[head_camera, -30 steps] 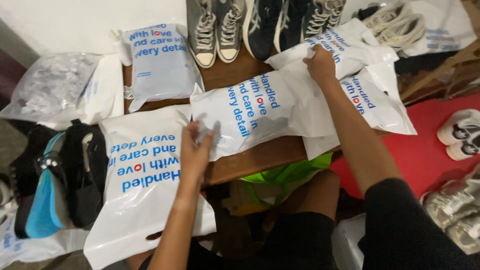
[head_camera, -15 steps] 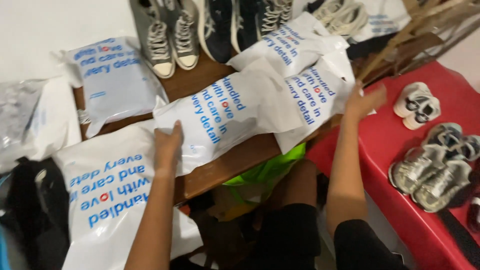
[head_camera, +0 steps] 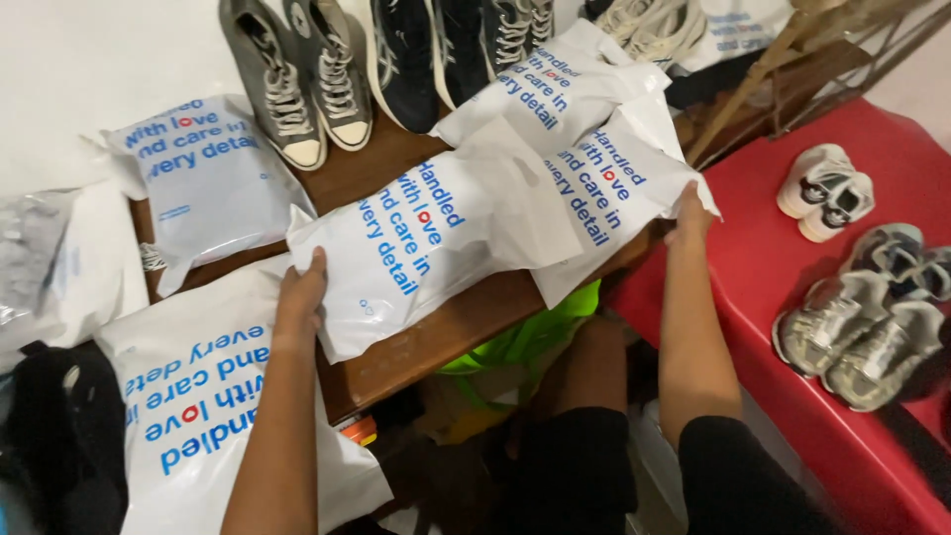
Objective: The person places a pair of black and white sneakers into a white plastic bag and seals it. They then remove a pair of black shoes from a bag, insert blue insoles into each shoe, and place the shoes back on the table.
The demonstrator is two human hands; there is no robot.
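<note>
White poly mailer bag [head_camera: 436, 248], blue lettering, filled and sealed: lies crosswise on the wooden desk [head_camera: 436, 342], its lower corner overhanging the front edge. The left hand [head_camera: 300, 289] rests on its left end, fingers bent over the edge and thumb under, gripping that end as if to steady or shift the bag.

Second mailer bag [head_camera: 614, 193], same kind: overlaps the first on its right side. The right hand [head_camera: 690, 210] presses flat against its right edge, fingers extended, not closed on anything; the placement suggests it keeps the bag from sliding off onto the red surface [head_camera: 783, 297].

Other mailers: one at the desk's left rear [head_camera: 203, 168], one large one low at left [head_camera: 198, 396], one behind [head_camera: 555, 84]. Grey high-top sneakers [head_camera: 297, 79] and dark sneakers [head_camera: 436, 50] line the desk's back. White shoes [head_camera: 822, 193] and worn silver trainers [head_camera: 862, 337] sit on the red surface.

Change from the earlier frames: the right hand has drawn back from the rear mailer to the near right edge; the left hand has moved from the large low mailer up onto the centre bag's end. The view has swung right, revealing more of the red surface.
</note>
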